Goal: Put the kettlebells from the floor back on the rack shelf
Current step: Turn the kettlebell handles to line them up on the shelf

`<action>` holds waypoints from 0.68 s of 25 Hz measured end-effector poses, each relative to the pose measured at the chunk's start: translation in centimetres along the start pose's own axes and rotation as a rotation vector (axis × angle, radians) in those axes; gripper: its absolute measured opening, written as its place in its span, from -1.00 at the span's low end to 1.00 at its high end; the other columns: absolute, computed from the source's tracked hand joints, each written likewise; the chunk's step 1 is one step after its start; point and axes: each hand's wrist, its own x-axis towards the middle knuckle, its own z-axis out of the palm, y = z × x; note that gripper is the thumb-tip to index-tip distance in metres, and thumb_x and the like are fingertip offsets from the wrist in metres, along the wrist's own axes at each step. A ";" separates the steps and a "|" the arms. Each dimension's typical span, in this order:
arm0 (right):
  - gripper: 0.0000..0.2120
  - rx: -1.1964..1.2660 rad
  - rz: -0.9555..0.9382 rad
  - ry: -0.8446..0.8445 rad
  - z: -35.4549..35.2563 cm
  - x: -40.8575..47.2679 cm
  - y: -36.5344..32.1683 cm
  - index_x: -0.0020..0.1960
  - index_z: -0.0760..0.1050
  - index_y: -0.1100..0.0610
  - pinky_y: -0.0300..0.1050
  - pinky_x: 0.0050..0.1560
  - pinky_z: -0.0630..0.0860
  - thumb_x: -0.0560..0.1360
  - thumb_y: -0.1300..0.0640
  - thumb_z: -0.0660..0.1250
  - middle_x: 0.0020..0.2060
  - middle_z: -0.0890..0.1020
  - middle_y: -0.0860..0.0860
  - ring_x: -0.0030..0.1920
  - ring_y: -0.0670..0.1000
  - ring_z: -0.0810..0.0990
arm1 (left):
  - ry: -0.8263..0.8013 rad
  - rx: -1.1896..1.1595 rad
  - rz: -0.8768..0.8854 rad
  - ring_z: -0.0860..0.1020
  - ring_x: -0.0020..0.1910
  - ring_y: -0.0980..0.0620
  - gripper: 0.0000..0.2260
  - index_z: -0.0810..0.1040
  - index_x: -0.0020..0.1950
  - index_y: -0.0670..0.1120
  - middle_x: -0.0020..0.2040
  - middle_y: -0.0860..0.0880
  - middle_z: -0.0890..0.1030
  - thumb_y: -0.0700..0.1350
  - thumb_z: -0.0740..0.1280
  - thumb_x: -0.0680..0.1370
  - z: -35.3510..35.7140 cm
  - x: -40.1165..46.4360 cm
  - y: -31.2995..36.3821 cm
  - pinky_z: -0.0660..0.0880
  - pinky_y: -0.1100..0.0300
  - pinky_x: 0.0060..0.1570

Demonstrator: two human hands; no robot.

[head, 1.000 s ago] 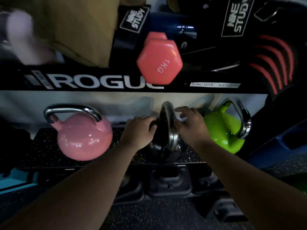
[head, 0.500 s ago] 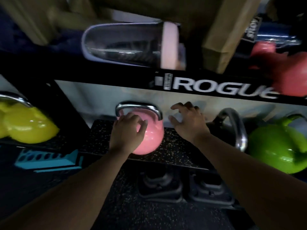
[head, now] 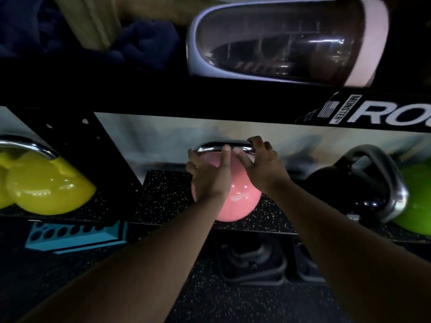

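Both arms reach fwd over the speckled floor (head: pixel 210 294). Change vs 1 s ago: hands have left the black kettlebell (head: pixel 335 187), now parked on the rack shelf (head: pixel 163 201), and have shifted left to the pink kettlebell (head: pixel 240 199). Left hand (head: pixel 207 176) is spread flat against the pink body, fingers apart, not gripping. Right hand (head: pixel 261 164) is curled over the chrome handle (head: pixel 224 146); can't tell if fully clamped. Looks like straightening/seating pink, black done. Shelf contents L to R: yellow kettlebell (head: pixel 46 190), pink, black, green kettlebell (head: pixel 415 199). Upper shelf: shaker bottle (head: pixel 279 40) on its side, dark cloth (head: pixel 140 43).
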 end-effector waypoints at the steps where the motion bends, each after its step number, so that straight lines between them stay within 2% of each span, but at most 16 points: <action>1: -0.45 0.015 0.030 0.012 -0.2 -0.2 -0.4 0.33 0.32 0.07 0.08 0.09 0.44 0.52 -0.29 0.18 0.16 0.50 0.22 0.17 0.27 0.48 | -0.017 -0.022 -0.011 0.42 0.37 -0.30 -0.15 -0.13 0.59 0.05 0.59 -0.16 0.04 0.36 0.24 0.49 0.1 0.3 0.2 0.41 -0.05 0.23; 3: -0.45 0.045 0.119 0.063 0.1 -1.5 -1.4 0.34 0.32 0.09 0.12 0.13 0.46 0.54 -0.28 0.17 0.18 0.49 0.23 0.18 0.27 0.46 | -0.089 -0.122 0.006 0.37 0.42 -0.23 -0.21 -0.07 0.59 0.00 0.59 -0.17 0.08 0.26 0.27 0.53 -0.2 1.6 0.6 0.33 -0.07 0.34; 5: -0.53 -0.011 0.122 0.117 1.2 -3.8 -2.0 0.36 0.28 0.11 0.17 0.15 0.42 0.59 -0.18 0.12 0.21 0.46 0.22 0.18 0.27 0.42 | -0.187 -0.218 0.105 0.43 0.32 -0.12 -0.40 0.15 0.50 -0.02 0.44 -0.18 0.35 0.17 0.27 0.57 -0.6 2.7 1.1 0.32 -0.10 0.42; 6: -0.58 0.002 0.099 0.100 1.6 -4.7 -1.7 0.35 0.28 0.10 0.16 0.13 0.42 0.61 -0.13 0.11 0.20 0.48 0.19 0.16 0.25 0.43 | -0.215 -0.217 0.139 0.45 0.29 -0.09 -0.43 0.17 0.49 -0.01 0.41 -0.17 0.38 0.20 0.23 0.57 -0.4 2.6 1.2 0.32 -0.13 0.41; 7: -0.65 0.109 0.086 0.066 1.6 -5.1 -1.3 0.32 0.31 0.05 0.11 0.10 0.45 0.61 -0.09 0.12 0.15 0.52 0.13 0.12 0.20 0.47 | -0.213 -0.189 0.147 0.43 0.33 -0.10 -0.38 0.11 0.53 0.05 0.45 -0.15 0.34 0.27 0.16 0.56 0.0 2.4 0.9 0.31 -0.13 0.41; 10: -0.84 0.725 0.260 0.013 0.6 -4.9 -1.4 0.12 0.49 -0.06 -0.08 -0.08 0.46 0.62 -0.02 0.18 -0.09 0.64 -0.01 -0.06 0.02 0.56 | -0.198 -0.117 0.132 0.28 0.50 -0.12 -0.29 -0.17 0.53 0.31 0.62 -0.02 0.10 0.46 -0.01 0.44 1.1 0.7 0.4 0.15 -0.28 0.45; 12: -0.77 0.829 0.304 0.057 1.1 -5.1 -2.2 0.17 0.53 -0.08 -0.14 -0.02 0.48 0.64 -0.01 0.13 -0.01 0.66 -0.02 0.01 -0.04 0.59 | -0.242 -0.195 0.138 0.30 0.49 -0.09 -0.34 -0.16 0.54 0.30 0.60 -0.02 0.16 0.39 0.01 0.50 1.2 1.5 0.7 0.18 -0.21 0.46; 14: -0.72 0.844 0.282 0.050 2.0 -5.9 -3.4 0.26 0.48 -0.09 -0.13 0.06 0.49 0.66 -0.02 0.07 0.05 0.64 -0.04 0.08 -0.06 0.57 | -0.311 -0.278 0.123 0.39 0.41 -0.04 -0.42 -0.02 0.59 0.15 0.50 -0.05 0.33 0.23 0.07 0.61 0.8 3.2 1.2 0.28 -0.01 0.43; 17: -0.74 0.884 0.303 0.039 2.4 -5.5 -3.3 0.25 0.45 -0.09 -0.15 -0.01 0.47 0.65 0.00 0.06 0.03 0.64 -0.05 0.05 -0.06 0.58 | -0.377 -0.291 0.077 0.43 0.39 -0.03 -0.35 0.15 0.56 0.10 0.46 -0.07 0.42 0.32 0.11 0.52 0.6 4.7 1.1 0.34 -0.01 0.41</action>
